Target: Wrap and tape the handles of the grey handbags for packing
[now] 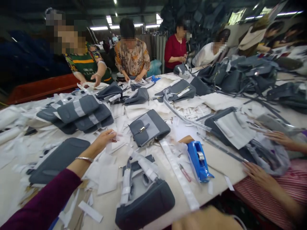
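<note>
My left hand (105, 140), with a bangle at the wrist and a purple sleeve, reaches over the white papers. Its fingers are pinched together at a thin, whitish translucent piece (116, 138). At the bottom edge, my right hand (207, 219) is blurred and partly cut off, its fingers not readable. Just above it lies a dark grey bag (148, 203) with wrapped handles. A smaller grey bag (141, 129) with a gold clasp rests to the right of my left hand. Between that bag and a co-worker's hands stands a blue tape dispenser (198, 159).
Stacked grey bags (78, 108) lie at the left, one more (59, 159) nearer. Red-handled snips (184, 172) are beside a white strip (179, 174). At the right a co-worker's hands touch a wrapped bag (223, 124). Several people work behind the table, near a large bag pile (230, 76).
</note>
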`<action>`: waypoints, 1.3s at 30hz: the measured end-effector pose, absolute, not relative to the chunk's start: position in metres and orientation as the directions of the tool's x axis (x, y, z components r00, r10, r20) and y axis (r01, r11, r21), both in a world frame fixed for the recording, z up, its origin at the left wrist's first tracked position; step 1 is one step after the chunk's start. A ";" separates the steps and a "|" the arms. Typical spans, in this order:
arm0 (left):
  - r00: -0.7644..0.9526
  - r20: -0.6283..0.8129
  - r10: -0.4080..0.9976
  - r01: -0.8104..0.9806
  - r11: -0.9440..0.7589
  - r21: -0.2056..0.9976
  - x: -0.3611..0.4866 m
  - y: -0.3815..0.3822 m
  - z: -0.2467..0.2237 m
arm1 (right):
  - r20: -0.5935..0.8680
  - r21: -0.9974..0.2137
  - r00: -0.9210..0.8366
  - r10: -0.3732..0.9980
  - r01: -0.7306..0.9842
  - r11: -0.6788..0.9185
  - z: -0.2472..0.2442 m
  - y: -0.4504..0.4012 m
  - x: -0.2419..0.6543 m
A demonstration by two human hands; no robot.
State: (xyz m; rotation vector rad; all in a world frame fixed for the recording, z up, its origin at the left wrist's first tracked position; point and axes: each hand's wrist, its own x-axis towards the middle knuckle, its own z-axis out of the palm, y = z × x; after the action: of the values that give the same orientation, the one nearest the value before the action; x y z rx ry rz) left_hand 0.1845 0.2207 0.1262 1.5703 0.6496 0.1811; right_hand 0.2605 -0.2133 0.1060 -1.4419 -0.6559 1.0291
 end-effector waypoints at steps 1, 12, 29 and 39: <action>0.828 -0.267 0.493 0.297 0.019 0.955 0.185 0.217 0.127 | -0.239 -0.970 0.550 0.800 -0.104 -0.219 0.096 -0.211 0.260; 0.812 -0.218 0.542 0.246 0.021 0.969 0.170 0.200 0.135 | -0.316 -0.374 0.883 0.347 0.221 -0.901 -0.032 -0.176 0.324; 0.789 -0.152 0.596 0.160 0.040 0.986 0.166 0.183 0.166 | -0.236 -0.558 0.798 0.554 0.355 -0.750 0.022 -0.167 0.380; 0.664 -0.112 0.739 0.024 0.128 0.992 0.071 0.203 0.181 | 0.057 -0.980 0.313 0.948 0.201 -0.008 0.239 0.046 0.446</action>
State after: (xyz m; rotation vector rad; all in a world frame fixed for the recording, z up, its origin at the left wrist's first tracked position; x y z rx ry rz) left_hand 0.0711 0.2027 0.1806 1.3598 0.7066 0.5882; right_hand 0.4463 0.0457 0.2389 -1.4704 -1.1161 0.8463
